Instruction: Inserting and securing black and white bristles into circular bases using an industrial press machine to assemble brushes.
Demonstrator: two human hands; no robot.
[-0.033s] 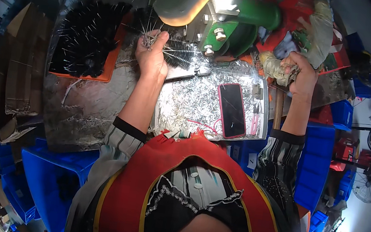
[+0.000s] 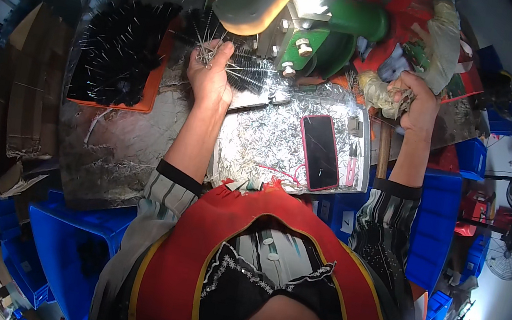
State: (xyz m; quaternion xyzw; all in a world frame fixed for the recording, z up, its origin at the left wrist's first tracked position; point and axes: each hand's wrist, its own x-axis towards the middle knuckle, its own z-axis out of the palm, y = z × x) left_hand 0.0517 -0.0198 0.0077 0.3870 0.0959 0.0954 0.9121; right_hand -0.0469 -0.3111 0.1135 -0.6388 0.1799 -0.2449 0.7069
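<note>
My left hand [image 2: 210, 78] is closed round a bunch of thin twisted-wire brushes [image 2: 248, 72]. Their wire ends stick up past my thumb, and black bristles fan out to the right under the green machine [image 2: 304, 48]. To the right of that machine, my right hand [image 2: 416, 102] is closed on a handle wrapped in cream cloth or tape [image 2: 375, 93]. The fingertips are partly hidden there. Many more black-bristled brushes with pale wire ends fill an orange tray [image 2: 135, 108] left of my left hand.
A silvery tray strewn with wire scraps [image 2: 252, 140] lies before me, holding a red-cased phone [image 2: 320, 153] and a small pink-handled tool [image 2: 351, 170]. A lit lamp [image 2: 259, 0] hangs over the work. Blue bins [image 2: 70, 245] and a cardboard box [image 2: 37, 83] stand around the table.
</note>
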